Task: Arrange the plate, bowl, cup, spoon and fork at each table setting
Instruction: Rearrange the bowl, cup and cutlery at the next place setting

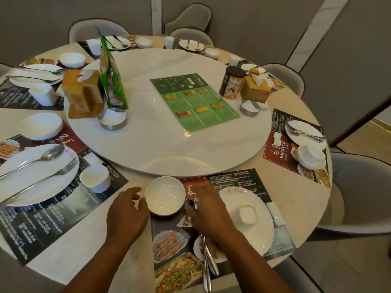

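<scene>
At the near setting a white bowl (164,195) sits on the top left corner of the printed placemat (175,246). My left hand (127,214) rests just left of the bowl, thumb at its rim, fingers apart. My right hand (208,212) is closed over a spoon and fork (208,263), whose handles stick out toward me beneath the wrist. A white plate (251,235) lies to the right with a white cup (248,214) lying on it.
A white lazy Susan (169,149) fills the table's middle, carrying a green menu (194,101), wooden tissue boxes, a tin and metal dishes. Other settings ring the table: left plate with spoon and fork (36,172), right plate with stacked bowl (311,157). Grey chairs surround.
</scene>
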Motion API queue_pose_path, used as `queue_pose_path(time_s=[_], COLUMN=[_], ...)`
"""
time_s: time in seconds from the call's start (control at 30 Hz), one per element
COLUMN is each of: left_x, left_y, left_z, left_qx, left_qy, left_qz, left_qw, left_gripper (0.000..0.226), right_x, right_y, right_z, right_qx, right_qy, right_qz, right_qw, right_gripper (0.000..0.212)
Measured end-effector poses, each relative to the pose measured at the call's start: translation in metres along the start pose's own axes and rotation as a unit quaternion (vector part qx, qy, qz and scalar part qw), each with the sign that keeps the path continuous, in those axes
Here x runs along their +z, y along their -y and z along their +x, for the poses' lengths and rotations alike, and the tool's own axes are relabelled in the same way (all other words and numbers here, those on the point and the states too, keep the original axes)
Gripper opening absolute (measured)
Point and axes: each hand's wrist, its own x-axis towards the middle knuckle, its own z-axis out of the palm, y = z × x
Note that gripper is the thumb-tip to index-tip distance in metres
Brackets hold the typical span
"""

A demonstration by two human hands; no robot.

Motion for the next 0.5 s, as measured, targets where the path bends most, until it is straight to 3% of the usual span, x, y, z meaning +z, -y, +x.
queue_pose_path(time_s=[0.17, 0.27, 0.4, 0.5], left_x=[0.006, 0.025, 0.049, 0.055], left_y=[-0.024, -0.030, -0.029, -0.025], left_z=[-0.046, -0.074, -0.095, -0.103], left_qx=[0.107, 0.104, 0.052, 0.035], left_qy=[-0.025, 0.015, 0.077, 0.095], left_qz=[-0.020, -0.027, -0.013, 0.010], left_qw=[0.994, 0.994, 0.996, 0.995], left_gripper=[0.022, 0.014, 0.008, 0.011], right_x=[-0.053, -0.072, -0.048, -0.002], right_y=[-0.041, -0.052, -0.040, -0.033], right_z=[-0.021, -0.040, -0.070, -0.085], right_qx=[0.055, 0.074, 0.076, 0.060], right_qy=[-0.066, -0.088, 0.022, 0.090], right_qz=[0.032, 0.059, 0.049, -0.011], right_qw=[0.996, 0.992, 0.996, 0.994], right_gripper=[0.021, 0.014, 0.009, 0.020])
